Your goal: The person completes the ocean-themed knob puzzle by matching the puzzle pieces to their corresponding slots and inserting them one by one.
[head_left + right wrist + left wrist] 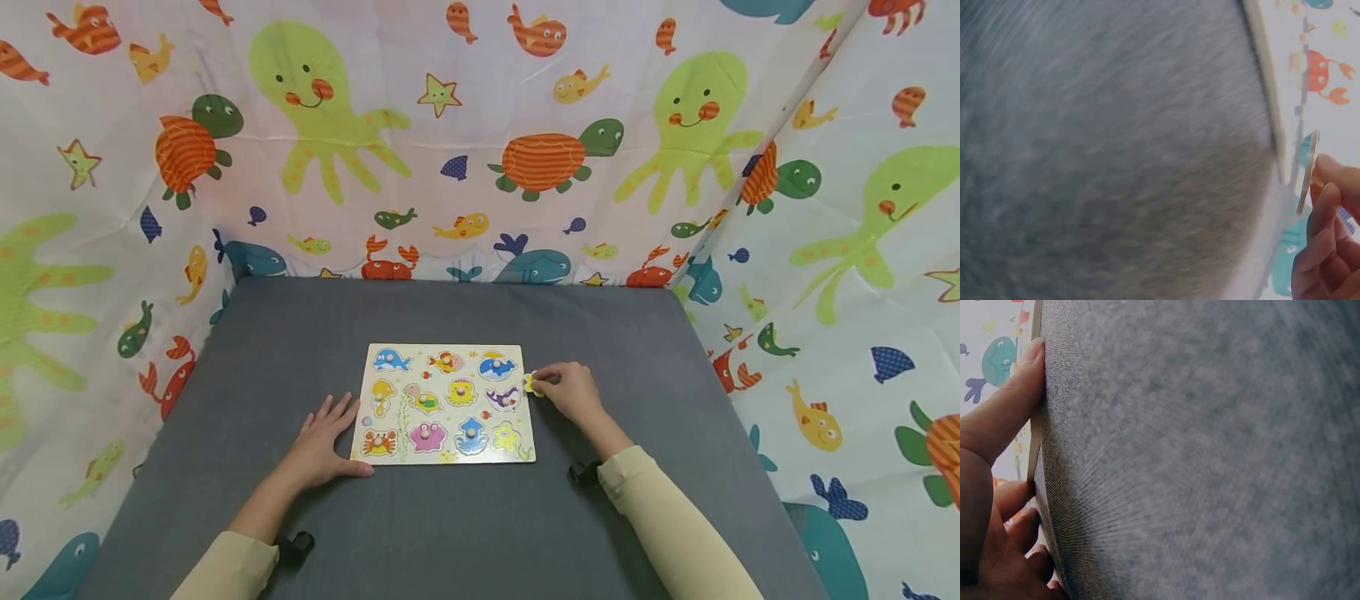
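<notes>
A pale wooden peg puzzle board (431, 458) with sea-animal pieces lies flat on the grey table. Along its left side rests my left hand (321, 446), fingers spread, thumb at the bottom left corner. In the left wrist view that thumb (1013, 406) touches the board's edge. Just off the board's right edge, my right hand (576, 393) pinches a small yellow puzzle piece (529, 384) between thumb and fingertips. The right wrist view shows the piece (1308, 175) edge-on, raised off the table; its face is hidden there. A yellow star shape (506, 436), with no knob visible, marks the board's lower right.
The grey cloth-covered table (465, 533) extends around the board. A curtain (465, 150) printed with sea animals stands at the back and both sides. Dark straps with small cameras (296, 547) sit on both wrists.
</notes>
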